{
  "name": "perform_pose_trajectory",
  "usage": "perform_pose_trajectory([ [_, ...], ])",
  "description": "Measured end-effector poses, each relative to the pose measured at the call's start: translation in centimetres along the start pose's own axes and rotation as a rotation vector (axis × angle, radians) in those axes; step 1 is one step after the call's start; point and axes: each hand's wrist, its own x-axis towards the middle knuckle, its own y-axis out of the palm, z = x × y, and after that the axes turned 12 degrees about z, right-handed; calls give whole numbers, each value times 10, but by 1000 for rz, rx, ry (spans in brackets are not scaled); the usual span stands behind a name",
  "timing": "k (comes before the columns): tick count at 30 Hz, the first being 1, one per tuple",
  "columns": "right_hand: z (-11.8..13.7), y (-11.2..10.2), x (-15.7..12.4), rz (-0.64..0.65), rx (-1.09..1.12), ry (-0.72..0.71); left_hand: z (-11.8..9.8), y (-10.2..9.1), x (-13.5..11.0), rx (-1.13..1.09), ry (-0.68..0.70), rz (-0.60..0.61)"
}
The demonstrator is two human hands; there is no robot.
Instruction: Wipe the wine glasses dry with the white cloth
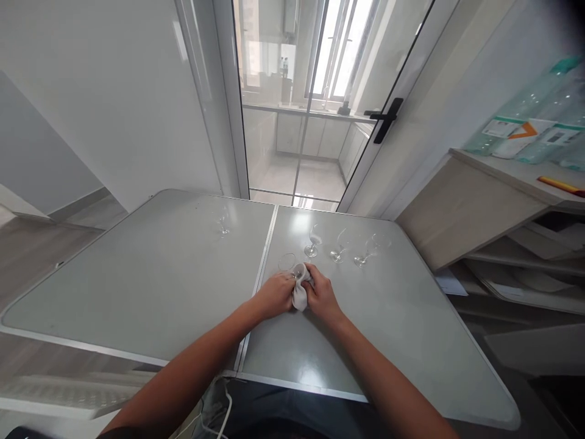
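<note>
Near the table's middle seam, both my hands come together around a clear stemmed glass (pixel 287 262) and a white cloth (pixel 300 297). My left hand (pixel 277 295) is closed on the glass, whose round outline shows just beyond the fingers. Bunched in my closed right hand (pixel 322 297), the cloth is wrapped against part of the glass. The fingers hide most of the stem. Beyond my right hand stand a stemmed glass (pixel 311 250), a second one (pixel 337 256) and a third (pixel 361 261) in a row. Another stemmed glass (pixel 223 230) stands apart on the left half.
The grey table (pixel 150 274) has a raised metal seam (pixel 269 235) across it. Behind it is a glass door (pixel 301 140) with a black handle (pixel 386 119). A wooden shelf (pixel 493 189) at the right carries plastic bottles (pixel 530 131). White cables (pixel 227 405) hang near my body.
</note>
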Motion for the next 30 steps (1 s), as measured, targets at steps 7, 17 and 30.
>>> perform_pose_trajectory([
  [7,-4,1,3,24,449,120,-1,-24,-3,-589,-140,-409],
  [17,7,6,2,203,466,186,1,-13,5,-1135,-115,-398],
  [30,9,-4,0,381,841,275,4,-15,1,-1229,17,-359],
])
